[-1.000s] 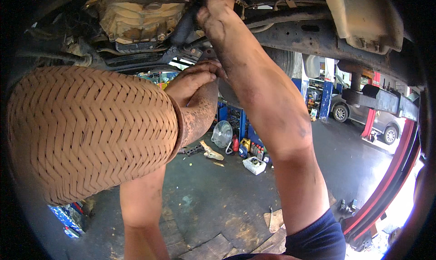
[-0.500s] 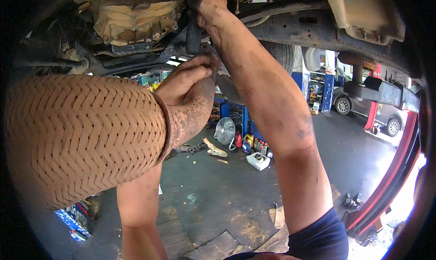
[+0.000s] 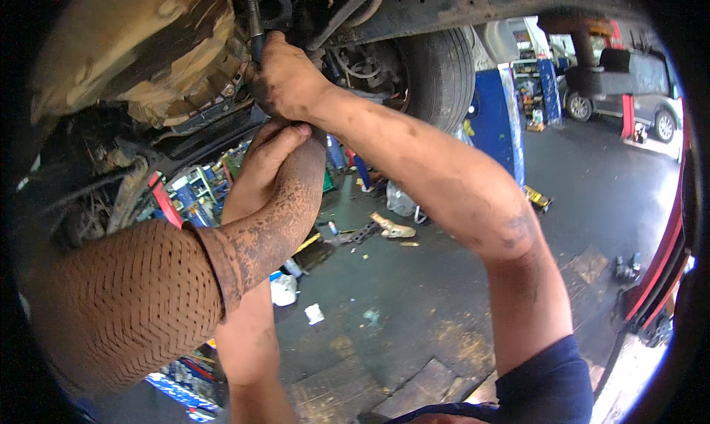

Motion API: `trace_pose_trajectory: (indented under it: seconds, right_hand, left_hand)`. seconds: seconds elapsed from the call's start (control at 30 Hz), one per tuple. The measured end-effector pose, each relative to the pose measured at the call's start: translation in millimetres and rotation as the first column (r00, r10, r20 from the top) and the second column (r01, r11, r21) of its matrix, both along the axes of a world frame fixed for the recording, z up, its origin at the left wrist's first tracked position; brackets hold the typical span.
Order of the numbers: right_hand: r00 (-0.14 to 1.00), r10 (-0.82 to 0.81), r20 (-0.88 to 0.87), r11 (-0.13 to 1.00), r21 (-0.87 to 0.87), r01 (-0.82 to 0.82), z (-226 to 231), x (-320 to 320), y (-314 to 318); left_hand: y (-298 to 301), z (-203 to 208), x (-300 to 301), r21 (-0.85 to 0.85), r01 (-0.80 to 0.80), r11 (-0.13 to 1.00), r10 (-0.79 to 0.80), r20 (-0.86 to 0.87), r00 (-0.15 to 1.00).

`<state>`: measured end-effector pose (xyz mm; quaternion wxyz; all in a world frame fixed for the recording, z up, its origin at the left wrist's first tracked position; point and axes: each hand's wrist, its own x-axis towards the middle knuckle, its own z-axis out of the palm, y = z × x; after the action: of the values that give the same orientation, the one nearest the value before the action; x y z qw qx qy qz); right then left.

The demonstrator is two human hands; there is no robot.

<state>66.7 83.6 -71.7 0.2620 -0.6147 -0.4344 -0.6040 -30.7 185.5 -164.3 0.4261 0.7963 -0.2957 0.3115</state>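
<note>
One head-worn fisheye view faces forward along the forearms (image 3: 429, 157), close beneath a vehicle (image 3: 488, 6).

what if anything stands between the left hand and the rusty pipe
Nothing visible: the left hand touches the rusty pipe high up, just below the right hand, which hides where the pipe leads.

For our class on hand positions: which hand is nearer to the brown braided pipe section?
Left. The left hand is on the rusty bend adjoining the braided section; the right hand is higher and farther, at the metal tool.
</note>
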Motion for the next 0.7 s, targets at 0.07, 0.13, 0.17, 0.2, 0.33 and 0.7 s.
trace_pose_trajectory:
  seconds: [0.07, 0.13, 0.17, 0.2, 0.33, 0.7]
  right_hand:
    - [0.988, 0.07, -0.137, 0.997, -0.01, -0.072, 0.8, -7.0, -9.9]
    - [0.978, 0.08, -0.192, 0.991, 0.123, -0.057, 5.2, -10.7, -27.6]
    - [0.973, 0.085, -0.214, 0.983, 0.176, -0.047, 4.6, -11.7, -35.5]
    - [0.961, 0.094, -0.261, 0.982, 0.181, -0.047, 4.0, -12.1, -45.2]
    - [0.94, 0.121, -0.319, 0.985, 0.154, -0.074, -6.2, -18.4, -42.8]
    - [0.529, 0.253, 0.81, 0.801, 0.132, -0.584, 21.5, 14.6, 57.7]
  left_hand:
    - [-3.6, 1.1, 1.5, -0.043, 0.133, 0.99, -0.133, -0.006, 0.991]
    - [-12.2, -0.3, 2.9, -0.254, 0.328, 0.91, -0.352, -0.054, 0.935]
    - [-13.7, 3.4, 1.1, -0.261, 0.261, 0.929, -0.294, -0.092, 0.952]
    - [-16.7, 3.6, 0.7, -0.221, 0.268, 0.938, -0.298, -0.112, 0.948]
    - [-15.5, -2.6, 2.7, -0.189, 0.227, 0.955, -0.244, -0.073, 0.967]
    - [-17.4, -64.1, 32.2, -0.659, 0.411, 0.63, -0.433, 0.141, 0.89]
